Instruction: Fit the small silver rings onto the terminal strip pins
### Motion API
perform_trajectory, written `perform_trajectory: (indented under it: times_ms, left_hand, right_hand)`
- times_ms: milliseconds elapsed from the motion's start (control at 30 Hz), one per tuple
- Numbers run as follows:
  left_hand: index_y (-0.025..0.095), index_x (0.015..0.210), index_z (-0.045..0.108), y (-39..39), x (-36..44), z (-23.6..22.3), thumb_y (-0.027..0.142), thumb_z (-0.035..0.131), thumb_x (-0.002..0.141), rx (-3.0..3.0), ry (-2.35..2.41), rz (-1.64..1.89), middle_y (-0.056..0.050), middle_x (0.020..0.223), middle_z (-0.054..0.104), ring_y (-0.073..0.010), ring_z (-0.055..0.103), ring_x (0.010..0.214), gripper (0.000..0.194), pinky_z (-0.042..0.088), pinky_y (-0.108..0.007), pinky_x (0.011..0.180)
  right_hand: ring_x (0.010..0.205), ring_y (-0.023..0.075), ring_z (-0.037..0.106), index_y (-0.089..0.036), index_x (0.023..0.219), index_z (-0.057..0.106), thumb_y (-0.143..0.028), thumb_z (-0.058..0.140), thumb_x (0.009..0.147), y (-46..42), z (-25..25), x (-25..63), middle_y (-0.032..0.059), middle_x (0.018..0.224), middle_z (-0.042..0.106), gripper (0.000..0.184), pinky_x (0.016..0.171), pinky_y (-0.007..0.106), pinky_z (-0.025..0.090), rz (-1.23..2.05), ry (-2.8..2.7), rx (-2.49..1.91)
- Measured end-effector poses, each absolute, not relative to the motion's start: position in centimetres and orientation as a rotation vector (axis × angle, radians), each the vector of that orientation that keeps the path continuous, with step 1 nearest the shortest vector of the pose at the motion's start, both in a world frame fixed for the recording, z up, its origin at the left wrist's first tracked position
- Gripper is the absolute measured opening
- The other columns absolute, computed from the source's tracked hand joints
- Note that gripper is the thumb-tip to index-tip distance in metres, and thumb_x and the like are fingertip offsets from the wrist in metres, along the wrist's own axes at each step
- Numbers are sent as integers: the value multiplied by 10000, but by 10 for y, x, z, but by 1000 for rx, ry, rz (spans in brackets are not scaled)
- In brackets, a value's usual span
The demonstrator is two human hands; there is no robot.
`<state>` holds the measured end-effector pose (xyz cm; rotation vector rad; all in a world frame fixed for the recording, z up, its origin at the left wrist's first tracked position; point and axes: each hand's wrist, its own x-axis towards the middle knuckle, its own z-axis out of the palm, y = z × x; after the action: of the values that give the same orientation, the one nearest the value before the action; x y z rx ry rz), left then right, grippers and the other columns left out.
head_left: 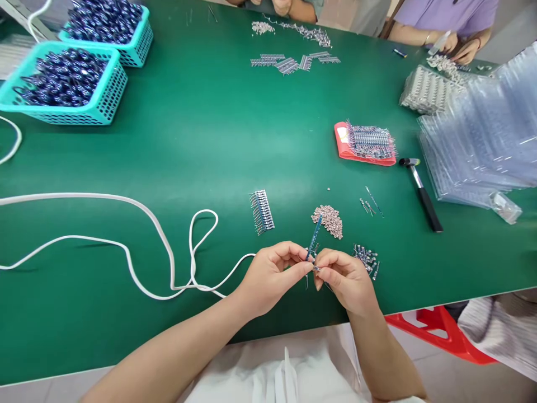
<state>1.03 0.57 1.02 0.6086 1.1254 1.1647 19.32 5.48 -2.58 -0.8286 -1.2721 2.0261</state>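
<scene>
Near the table's front edge, my left hand [272, 277] pinches a narrow blue strip [315, 232], perhaps circuit board, which points up and away. My right hand [346, 280] is closed beside it, thumb and finger pinching a small silvery part [316, 268] with thin wire leads against the strip's lower end. The fingers partly hide where the two meet. Just beyond lies a heap of small pinkish discs [331, 221]. Right of my right hand is a pile of small parts with leads [367, 258]. A row of joined blue-and-silver pieces [263, 211] lies to the left.
White cables [126, 246] loop across the left side. Turquoise baskets [100, 112] of dark blue coils stand back left. A red-wrapped bundle [364, 144], a hammer [423, 196] and stacked clear plastic trays [478, 140] lie right. Two people's hands work across the table.
</scene>
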Motion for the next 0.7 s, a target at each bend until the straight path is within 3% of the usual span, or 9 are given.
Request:
perform_trajectory:
  times_ms: [700]
  left_hand:
    - [149,800,664,5,6,15,181,636,798,1020,1353,1082,-29,756,683,-148,621,721,43,487,-254,674]
  right_hand:
    - [631,94,628,-224,885,710,-185,695,846,53,-23,194,0,827,613,57,588,226,543,1932,-1406,-923]
